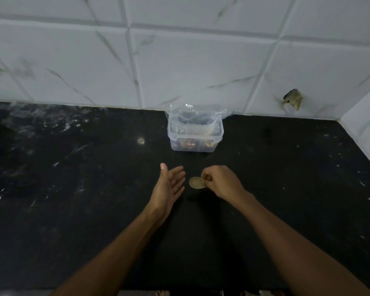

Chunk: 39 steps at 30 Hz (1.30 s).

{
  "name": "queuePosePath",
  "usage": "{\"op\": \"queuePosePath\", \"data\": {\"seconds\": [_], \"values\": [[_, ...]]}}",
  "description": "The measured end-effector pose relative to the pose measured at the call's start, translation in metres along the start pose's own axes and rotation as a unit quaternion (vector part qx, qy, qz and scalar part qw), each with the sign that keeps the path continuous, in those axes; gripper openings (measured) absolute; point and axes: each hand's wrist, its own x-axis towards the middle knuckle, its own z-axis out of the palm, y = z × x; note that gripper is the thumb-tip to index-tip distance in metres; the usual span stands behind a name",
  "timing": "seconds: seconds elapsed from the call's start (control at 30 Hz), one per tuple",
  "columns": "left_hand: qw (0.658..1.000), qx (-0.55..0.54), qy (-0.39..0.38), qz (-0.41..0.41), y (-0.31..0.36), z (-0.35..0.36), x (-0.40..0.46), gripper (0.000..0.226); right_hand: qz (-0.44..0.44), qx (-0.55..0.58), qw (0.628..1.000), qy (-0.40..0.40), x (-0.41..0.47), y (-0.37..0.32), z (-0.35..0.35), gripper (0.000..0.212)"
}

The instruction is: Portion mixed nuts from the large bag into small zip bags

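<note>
Right hand: I see my right hand (219, 181) curled closed, its grip pinching the edge of a small round tan disc (197, 183) between thumb and fingers; I cannot tell what the disc is.
Disc position: it sticks out to the left of the right hand, just above the black desk (73, 210), between my two hands.
Disc orientation: its flat face turns up toward me; being round, it shows no long axis.
Left hand: my left hand (169, 185) is open and holds nothing, palm facing right toward the disc, fingers stretched forward, thumb up, close beside the disc but apart from it.
Container: a clear plastic container (195, 133) stands beyond both hands, against the white tiled wall (179, 60), well apart from either grip.
Container contents: nuts (192, 144) show through its lower wall, and crumpled clear plastic bags (195, 116) rise out of its open top; I cannot tell large bag from small ones.
Container axis: its longer side runs left to right, parallel to the wall.
</note>
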Motion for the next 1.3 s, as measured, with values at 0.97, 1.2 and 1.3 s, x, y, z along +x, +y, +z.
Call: {"op": "queuePosePath", "data": {"seconds": [0.97,1.2,1.3], "values": [[0.998,0.007,0.068,0.015,0.026,-0.023,0.081,0.077,0.009,-0.081,0.994,0.079,0.102,-0.008,0.022,0.02],[0.997,0.016,0.07,0.015,0.029,-0.023,0.08,0.077,-0.001,-0.094,0.992,0.087,0.096,-0.006,0.02,0.016],[0.997,0.007,0.067,0.036,0.031,-0.023,0.081,0.075,-0.021,-0.081,0.988,0.132,0.091,-0.005,0.018,0.014]]}}
